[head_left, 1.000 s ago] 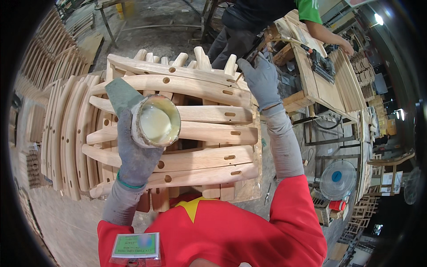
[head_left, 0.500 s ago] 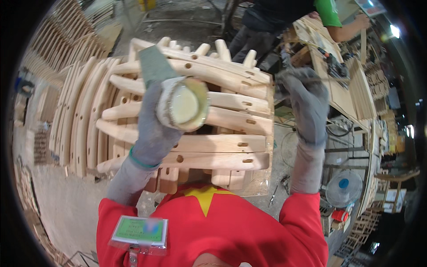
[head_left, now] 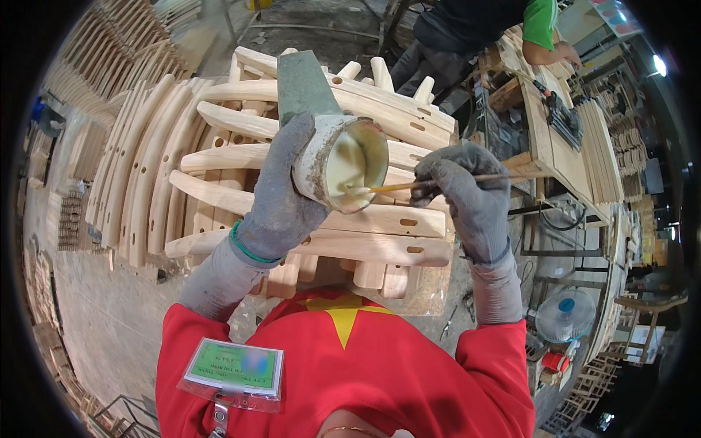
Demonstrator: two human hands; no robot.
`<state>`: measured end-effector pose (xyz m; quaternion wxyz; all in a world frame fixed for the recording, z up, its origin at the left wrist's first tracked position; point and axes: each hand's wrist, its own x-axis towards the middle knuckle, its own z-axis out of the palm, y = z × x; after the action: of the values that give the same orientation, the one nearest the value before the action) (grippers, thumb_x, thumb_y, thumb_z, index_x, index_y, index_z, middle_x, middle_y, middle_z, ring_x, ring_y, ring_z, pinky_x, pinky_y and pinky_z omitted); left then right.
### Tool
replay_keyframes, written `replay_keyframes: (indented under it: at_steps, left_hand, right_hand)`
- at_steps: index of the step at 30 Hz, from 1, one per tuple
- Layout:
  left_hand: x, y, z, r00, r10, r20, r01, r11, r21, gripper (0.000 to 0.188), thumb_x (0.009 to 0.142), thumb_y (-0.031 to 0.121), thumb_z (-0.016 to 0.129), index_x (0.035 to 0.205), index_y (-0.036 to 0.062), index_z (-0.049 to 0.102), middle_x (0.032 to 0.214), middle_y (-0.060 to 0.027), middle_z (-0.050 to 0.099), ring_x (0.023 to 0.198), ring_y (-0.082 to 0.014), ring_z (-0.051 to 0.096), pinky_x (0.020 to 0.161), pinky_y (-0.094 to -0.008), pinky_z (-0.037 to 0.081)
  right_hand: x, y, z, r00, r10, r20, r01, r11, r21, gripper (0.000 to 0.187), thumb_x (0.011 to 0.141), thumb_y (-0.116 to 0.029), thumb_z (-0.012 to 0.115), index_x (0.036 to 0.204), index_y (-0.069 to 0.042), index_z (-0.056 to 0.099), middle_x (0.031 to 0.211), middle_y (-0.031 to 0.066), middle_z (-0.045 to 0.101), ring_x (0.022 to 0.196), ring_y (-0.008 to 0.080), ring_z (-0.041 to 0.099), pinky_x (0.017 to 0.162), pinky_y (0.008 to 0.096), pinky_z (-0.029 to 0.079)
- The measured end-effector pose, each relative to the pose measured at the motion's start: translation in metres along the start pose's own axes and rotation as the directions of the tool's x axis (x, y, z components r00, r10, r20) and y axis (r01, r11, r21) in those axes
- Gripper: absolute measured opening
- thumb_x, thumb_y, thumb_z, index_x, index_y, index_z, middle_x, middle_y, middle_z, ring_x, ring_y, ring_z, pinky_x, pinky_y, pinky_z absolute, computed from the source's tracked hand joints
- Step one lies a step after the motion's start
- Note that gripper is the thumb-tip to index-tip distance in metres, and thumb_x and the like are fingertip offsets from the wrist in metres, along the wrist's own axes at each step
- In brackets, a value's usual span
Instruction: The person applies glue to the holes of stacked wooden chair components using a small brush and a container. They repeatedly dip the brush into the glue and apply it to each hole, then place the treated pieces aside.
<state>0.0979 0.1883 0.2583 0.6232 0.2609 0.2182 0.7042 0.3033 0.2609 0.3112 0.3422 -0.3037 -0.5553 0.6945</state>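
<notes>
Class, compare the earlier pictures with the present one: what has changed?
The right hand has come in toward the pot, bringing its thin stick to the mouth. The left hand has carried the pot rightward above the wooden pieces, turning its mouth rightward. Unchanged: the left hand's hold on pot and flat blade.

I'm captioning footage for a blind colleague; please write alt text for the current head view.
A gloved left hand holds a tilted cup of creamy liquid, a flat grey-green plate showing beyond it, while the gloved right hand holds a thin stick, tip inside the cup's mouth. Below are curved wooden pieces; a co-worker stands farther off.
</notes>
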Motion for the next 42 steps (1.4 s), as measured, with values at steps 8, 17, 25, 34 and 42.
replay_keyframes:
  at_steps: [8,17,25,34,42]
  left_hand:
    - [0.016,-0.020,-0.026,0.982,-0.157,-0.101,0.121,0.947,-0.298,0.039,0.101,0.032,0.031,0.128,0.0069,0.044,0.124,-0.0088,0.053,0.116,-0.0232,0.052,0.098,-0.0392,0.047]
    - [0.019,-0.031,-0.057,0.962,0.161,-0.222,-0.042,0.885,0.463,0.038,0.100,0.034,0.033,0.130,0.0113,0.041,0.124,-0.0069,0.051,0.114,-0.0212,0.053,0.091,-0.0413,0.053]
    - [0.014,-0.033,-0.060,0.949,0.313,0.033,-0.270,0.758,0.594,0.047,0.091,0.011,0.055,0.133,0.0086,0.035,0.128,-0.0082,0.048,0.116,-0.0216,0.050,0.092,-0.0404,0.052]
    - [0.020,-0.015,-0.040,0.965,-0.158,-0.210,0.063,0.914,-0.401,0.062,0.080,-0.001,0.066,0.133,0.0070,0.035,0.128,-0.0109,0.047,0.116,-0.0221,0.051,0.093,-0.0406,0.052]
    - [0.013,-0.028,-0.052,0.977,0.207,-0.056,-0.174,0.919,0.355,0.054,0.083,0.003,0.064,0.131,0.0068,0.039,0.125,-0.0104,0.049,0.115,-0.0211,0.051,0.093,-0.0374,0.050]
  right_hand:
    - [0.032,0.026,-0.038,0.971,-0.132,-0.201,0.180,0.954,0.242,0.011,0.087,-0.003,0.058,0.094,0.005,0.058,0.092,0.0163,0.064,0.076,0.0189,0.065,0.069,0.0301,0.057]
    - [0.082,0.047,-0.090,0.808,-0.347,-0.476,0.249,0.933,-0.259,0.014,0.083,-0.013,0.070,0.088,0.000,0.064,0.079,0.0046,0.066,0.066,0.0093,0.059,0.060,0.0224,0.049]
    - [0.094,0.050,-0.079,0.816,-0.385,-0.431,0.218,0.895,-0.388,0.013,0.083,-0.013,0.068,0.086,-0.002,0.062,0.079,0.0059,0.065,0.068,0.0109,0.060,0.062,0.0248,0.050]
    - [0.112,0.043,-0.062,0.900,-0.423,-0.106,0.129,0.489,-0.862,0.027,0.082,-0.030,0.063,0.087,-0.003,0.062,0.078,0.0143,0.064,0.074,0.0334,0.061,0.065,0.0380,0.048]
    - [0.118,0.045,-0.070,0.888,-0.431,-0.161,0.139,0.584,-0.800,0.024,0.078,-0.025,0.070,0.086,-0.004,0.063,0.066,0.0105,0.060,0.058,0.0240,0.054,0.057,0.0343,0.044]
